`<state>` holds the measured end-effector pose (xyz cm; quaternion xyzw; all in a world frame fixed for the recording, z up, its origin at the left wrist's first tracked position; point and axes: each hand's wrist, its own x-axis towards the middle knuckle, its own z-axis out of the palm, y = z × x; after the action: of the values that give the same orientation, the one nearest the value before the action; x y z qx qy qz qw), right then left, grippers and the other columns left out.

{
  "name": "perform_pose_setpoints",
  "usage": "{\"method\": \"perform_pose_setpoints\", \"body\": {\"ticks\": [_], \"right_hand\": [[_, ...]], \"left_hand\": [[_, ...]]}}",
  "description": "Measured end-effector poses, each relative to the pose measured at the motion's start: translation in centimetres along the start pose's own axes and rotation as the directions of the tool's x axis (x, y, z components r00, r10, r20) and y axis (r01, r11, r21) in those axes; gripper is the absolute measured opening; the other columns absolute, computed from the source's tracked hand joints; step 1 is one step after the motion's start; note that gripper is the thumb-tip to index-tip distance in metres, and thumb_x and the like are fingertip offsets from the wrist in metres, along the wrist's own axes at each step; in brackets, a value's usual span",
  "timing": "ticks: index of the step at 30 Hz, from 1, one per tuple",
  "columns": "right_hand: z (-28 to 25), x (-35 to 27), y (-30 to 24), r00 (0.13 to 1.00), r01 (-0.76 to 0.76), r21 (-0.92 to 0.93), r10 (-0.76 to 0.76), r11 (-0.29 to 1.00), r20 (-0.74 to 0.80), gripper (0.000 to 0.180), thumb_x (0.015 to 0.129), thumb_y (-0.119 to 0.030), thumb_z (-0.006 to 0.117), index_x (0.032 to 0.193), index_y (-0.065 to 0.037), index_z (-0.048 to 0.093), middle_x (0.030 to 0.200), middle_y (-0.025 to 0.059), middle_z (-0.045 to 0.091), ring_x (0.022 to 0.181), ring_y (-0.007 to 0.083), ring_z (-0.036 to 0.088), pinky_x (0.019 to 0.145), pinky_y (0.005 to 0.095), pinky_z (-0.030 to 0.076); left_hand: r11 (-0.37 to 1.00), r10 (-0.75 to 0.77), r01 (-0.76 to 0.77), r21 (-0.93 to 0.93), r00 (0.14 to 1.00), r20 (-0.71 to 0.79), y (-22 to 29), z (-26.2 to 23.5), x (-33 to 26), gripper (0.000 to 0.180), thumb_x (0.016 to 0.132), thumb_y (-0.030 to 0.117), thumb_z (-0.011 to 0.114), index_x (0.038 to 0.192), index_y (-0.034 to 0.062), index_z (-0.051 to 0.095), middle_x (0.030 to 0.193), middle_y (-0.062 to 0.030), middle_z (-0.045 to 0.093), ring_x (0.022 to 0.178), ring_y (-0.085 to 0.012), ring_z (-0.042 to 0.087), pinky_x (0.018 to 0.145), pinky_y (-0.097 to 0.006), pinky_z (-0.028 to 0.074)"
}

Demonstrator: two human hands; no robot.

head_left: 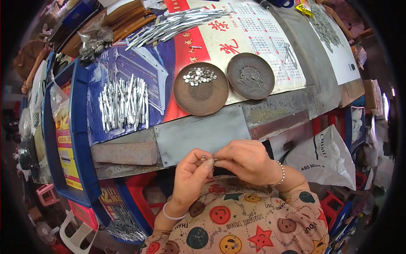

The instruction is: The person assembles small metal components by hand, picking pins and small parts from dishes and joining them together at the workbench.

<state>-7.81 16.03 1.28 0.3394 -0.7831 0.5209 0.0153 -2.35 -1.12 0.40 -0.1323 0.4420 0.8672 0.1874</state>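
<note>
My left hand [191, 174] is closed in a pinch, with a tiny shiny metal piece [203, 158] at its thumb and fingertip. Close against it, my right hand [247, 157] is also pinched; its fingertips meet the left thumb, and what they hold is hidden. Both hands are at the near edge of a grey metal plate [203, 133]. Beyond the plate, a round brown dish [198, 103] holds small shiny metal discs [199, 76]. A second brown dish [264, 91] beside it holds thin metal pins [250, 77].
Flat silver metal strips [124, 103] lie bunched at left, and longer strips [173, 25] at the back. A blue tray [80, 139] stands left. Grey metal pieces [325, 27] cover white paper at far right. A white plastic bag [323, 156] hangs right; a wooden block [124, 153] lies left.
</note>
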Motion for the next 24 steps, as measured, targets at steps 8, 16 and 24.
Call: {"method": "perform_pose_setpoints", "body": {"ticks": [8, 16, 24], "right_hand": [[-1.4, 0.4, -0.3, 0.956, -0.256, 0.243, 0.207, 0.936, 0.21, 0.01, 0.086, -0.009, 0.062, 0.091, -0.001, 0.059, 0.079, 0.0096, 0.06, 0.068, 0.0251, 0.059, 0.06, 0.0315, 0.046], [-1.0, 0.6, -0.3, 0.94, -0.301, 0.29, 0.232, 0.908, 0.25, 0.011, 0.088, -0.011, 0.062, 0.089, -0.001, 0.057, 0.079, 0.0081, 0.061, 0.067, 0.0187, 0.058, 0.061, 0.0275, 0.046], [-0.9, 0.8, -0.5, 0.914, -0.333, 0.265, 0.241, 0.905, 0.326, 0.011, 0.088, -0.011, 0.061, 0.092, -0.001, 0.057, 0.081, 0.01, 0.062, 0.072, 0.0245, 0.062, 0.062, 0.0311, 0.047]], "left_hand": [[0.997, -0.059, 0.067, -0.03, 0.979, 0.197, 0.0, -1.1, -0.9, 0.015, 0.098, 0.015, 0.045, 0.107, 0.0026, 0.045, 0.075, -0.0043, 0.054, 0.054, -0.0032, 0.039, 0.047, -0.016, 0.03], [0.988, -0.08, 0.112, -0.107, 0.959, 0.27, -0.1, -1.7, -1.1, 0.021, 0.1, 0.022, 0.045, 0.104, 0.002, 0.05, 0.072, -0.0053, 0.054, 0.048, -0.0044, 0.037, 0.044, -0.016, 0.029], [0.988, -0.082, 0.115, -0.103, 0.956, 0.281, -0.4, -2.2, -1.1, 0.023, 0.099, 0.024, 0.046, 0.103, 0.0012, 0.051, 0.065, -0.0036, 0.053, 0.046, -0.0034, 0.036, 0.043, -0.016, 0.029]]}}
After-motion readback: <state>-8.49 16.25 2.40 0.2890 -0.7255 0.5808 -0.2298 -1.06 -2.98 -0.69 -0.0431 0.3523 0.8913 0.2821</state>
